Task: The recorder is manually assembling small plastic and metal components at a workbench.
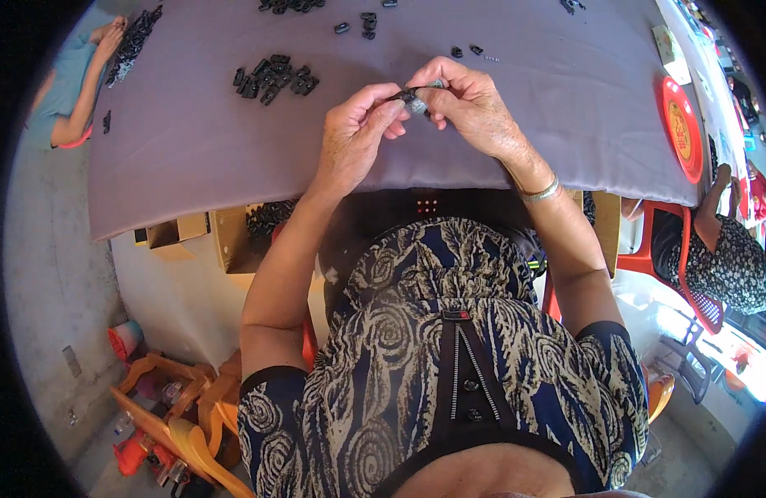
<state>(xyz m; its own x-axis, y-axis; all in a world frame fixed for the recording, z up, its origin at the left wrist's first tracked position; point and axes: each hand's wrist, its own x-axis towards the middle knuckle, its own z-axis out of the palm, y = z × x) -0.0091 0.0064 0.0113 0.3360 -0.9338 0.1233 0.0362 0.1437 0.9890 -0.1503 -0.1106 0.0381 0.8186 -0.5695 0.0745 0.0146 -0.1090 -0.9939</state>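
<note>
Over the near part of a cloth-covered table (565,124), my left hand (354,133) and my right hand (474,108) meet, fingers pinched together. Between their fingertips is a small black part (406,95), mostly covered by the fingers, so its exact kind does not show. Greyish wrapping (416,105) appears around a fingertip of my right hand. A loose pile of small black plastic pieces (271,79) lies to the left, beyond my left hand. Past my right hand are a couple of black pieces (457,51) and what looks like a tiny spring (491,58).
More black pieces (369,25) lie at the far side. On the right are a red round tray (672,124) and a pale box (670,54). A person's hands (109,37) are by a dark heap (134,46) at far left. Cardboard boxes (230,241) sit below the table edge.
</note>
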